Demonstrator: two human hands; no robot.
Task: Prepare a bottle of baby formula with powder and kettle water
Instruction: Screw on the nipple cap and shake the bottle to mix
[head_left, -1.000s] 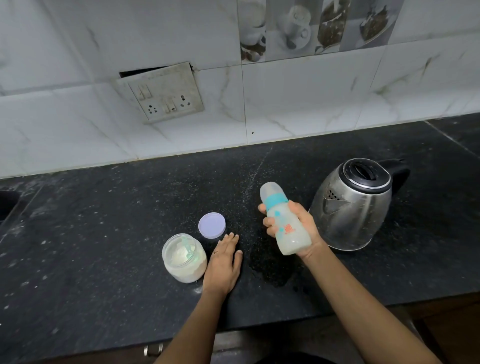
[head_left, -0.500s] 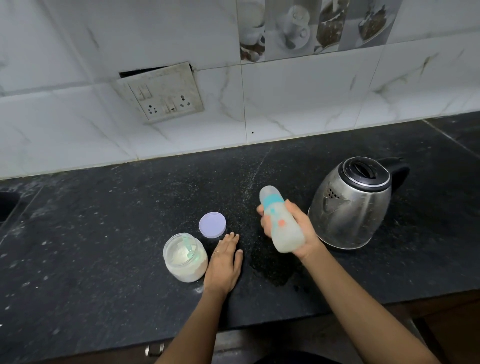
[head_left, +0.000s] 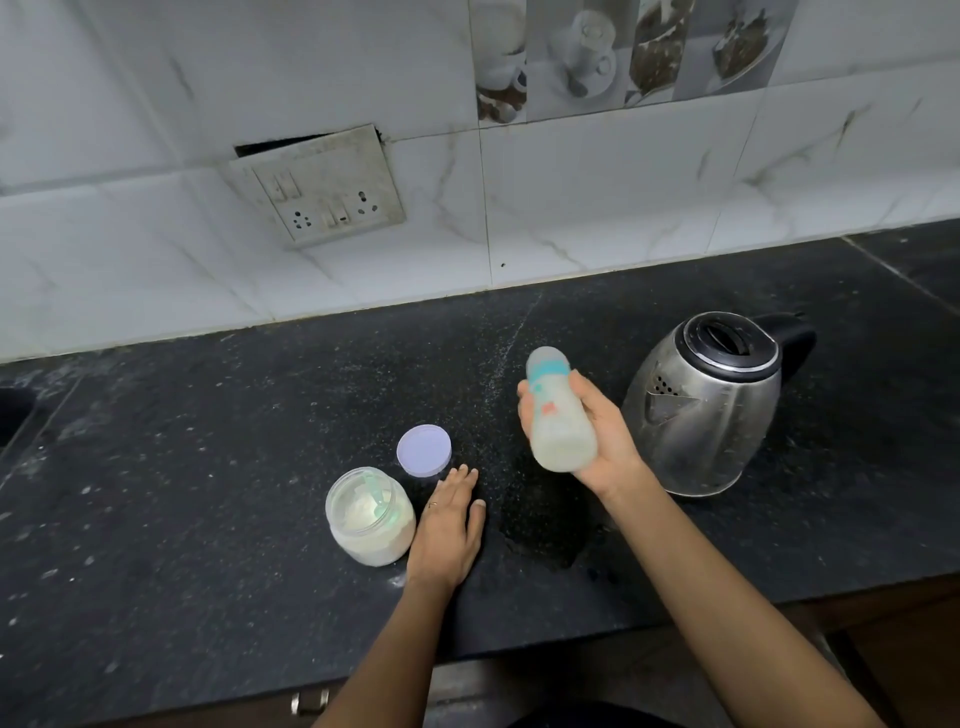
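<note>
Bottle (head_left: 558, 415) tipped more since earlier, right hand (head_left: 597, 436) wrapped round it. Left hand (head_left: 449, 525) flat, spread on surface (head_left: 208, 467). Step: shaking, mixing. Next: stand bottle upright.

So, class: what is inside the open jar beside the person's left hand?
The jar holds pale powder, with a translucent green scoop lying on top. Its lid lies apart on the counter. The powder covers the scoop's lower end and the jar's bottom.

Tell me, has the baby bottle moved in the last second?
Yes. The baby bottle in the right hand has tipped further left, away from the kettle.
</note>
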